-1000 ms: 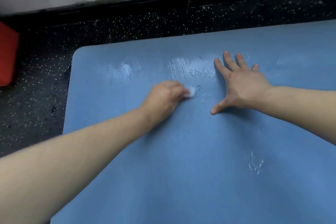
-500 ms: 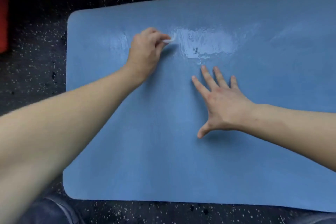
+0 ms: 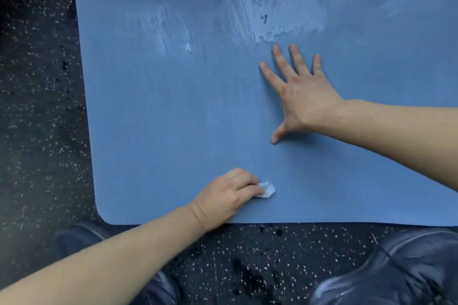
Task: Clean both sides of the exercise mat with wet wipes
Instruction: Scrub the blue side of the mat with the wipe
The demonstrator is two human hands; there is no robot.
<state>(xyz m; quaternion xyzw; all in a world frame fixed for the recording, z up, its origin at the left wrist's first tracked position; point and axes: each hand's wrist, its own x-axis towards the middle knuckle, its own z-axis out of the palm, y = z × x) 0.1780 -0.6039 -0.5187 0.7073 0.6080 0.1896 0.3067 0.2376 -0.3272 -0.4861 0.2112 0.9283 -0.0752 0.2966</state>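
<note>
The blue exercise mat (image 3: 153, 111) lies flat on the floor and fills most of the view, with its left end and near edge showing. Shiny wet streaks (image 3: 277, 15) run across its far part, around a small dark mark. My left hand (image 3: 228, 195) is curled on a small crumpled white wet wipe (image 3: 267, 190), pressed on the mat close to the near edge. My right hand (image 3: 302, 93) lies flat with fingers spread on the mat's middle, just below the wet patch.
Dark speckled floor (image 3: 42, 131) surrounds the mat on the left and near side. My knees in dark trousers (image 3: 396, 270) rest on the floor just below the mat's near edge.
My left hand has drawn the wipe from the far wet area back toward the near edge. The view has tilted down, so the wall and red object are gone. My right hand stays flat.
</note>
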